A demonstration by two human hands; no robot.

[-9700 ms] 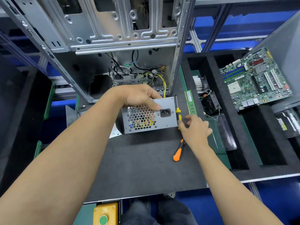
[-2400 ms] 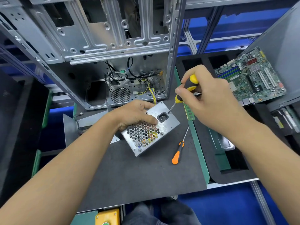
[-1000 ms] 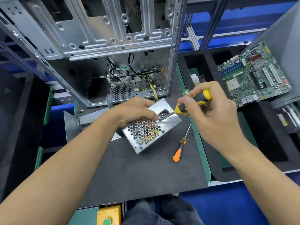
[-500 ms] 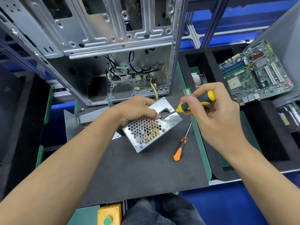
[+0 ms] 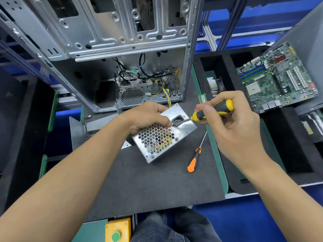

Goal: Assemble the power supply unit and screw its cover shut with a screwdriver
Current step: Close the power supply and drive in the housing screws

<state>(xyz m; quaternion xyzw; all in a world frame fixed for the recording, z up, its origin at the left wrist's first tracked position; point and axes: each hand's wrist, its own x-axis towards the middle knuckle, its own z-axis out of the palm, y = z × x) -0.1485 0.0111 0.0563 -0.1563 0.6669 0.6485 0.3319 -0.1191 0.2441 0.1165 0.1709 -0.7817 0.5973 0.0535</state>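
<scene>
Head view: left hand (image 5: 148, 117) grips power supply unit (image 5: 162, 135); right hand (image 5: 227, 123), at 3 o'clock, pinches screwdriver (image 5: 211, 110), tip by socket. Fastening apparently underway; screws remaining: cannot tell.

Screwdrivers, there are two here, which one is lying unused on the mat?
The orange-handled screwdriver, untouched beside the power supply. The right hand grips the yellow-and-black one.

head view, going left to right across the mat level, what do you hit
left hand → power supply → orange screwdriver → right hand → motherboard
</scene>
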